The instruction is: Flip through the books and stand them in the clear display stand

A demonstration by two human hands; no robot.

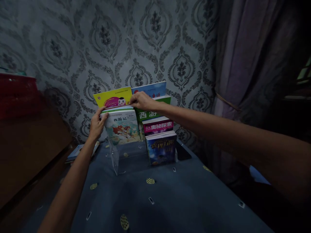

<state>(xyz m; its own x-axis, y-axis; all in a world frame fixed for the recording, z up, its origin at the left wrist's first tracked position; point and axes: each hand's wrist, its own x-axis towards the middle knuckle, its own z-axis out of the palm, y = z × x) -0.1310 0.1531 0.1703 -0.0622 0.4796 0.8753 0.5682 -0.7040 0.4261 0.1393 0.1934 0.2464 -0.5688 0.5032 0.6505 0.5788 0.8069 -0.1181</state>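
My left hand (97, 123) grips the upper left corner of a small stack of books (122, 127), whose front cover shows a figure in red on pale green. At the stack's top right edge my right hand (142, 101) has its fingers closed on the books. The stack stands in a clear acrylic book stand (116, 158). Behind it rise a yellow book (111, 96) and a blue book (154, 88). On the stand's right side are a green book (165, 103), a pink-and-purple book (159, 127) and dark blue books (162, 149) at the front.
The stand is on a table with a blue patterned cloth (150, 194). More books (76, 152) lie flat at the left, near a brown box (26, 139) with a red container (17, 94) above. Patterned wallpaper (155, 38) is behind; a curtain (238, 64) hangs at right.
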